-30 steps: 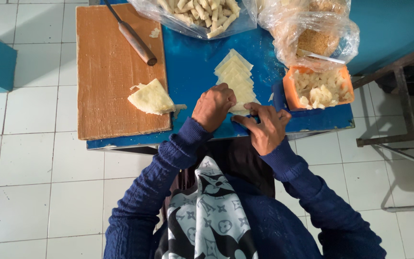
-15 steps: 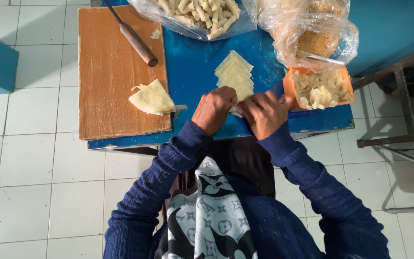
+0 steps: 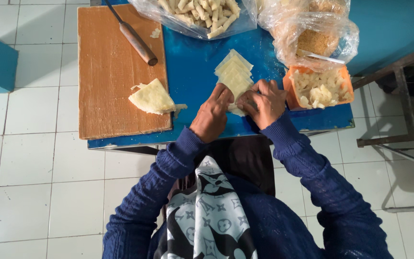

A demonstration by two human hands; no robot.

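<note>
Blue table [image 3: 192, 62] is crowded: wooden board [image 3: 106, 72] on your left, orange tub [image 3: 318, 88] right, front edge just behind your wrists. Left hand [image 3: 212, 114] and right hand [image 3: 263, 101] pinch the nearest pastry sheet [image 3: 235, 79] between closed fingertips.

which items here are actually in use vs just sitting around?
In use:
- left hand and right hand, both on the pale wrapper stack
- orange tub of filling, beside the right hand

Lying about:
- wooden board
- folded dough sheet on the board
- wooden-handled tool
- bag of finished rolls
- bag of crumbs
</note>
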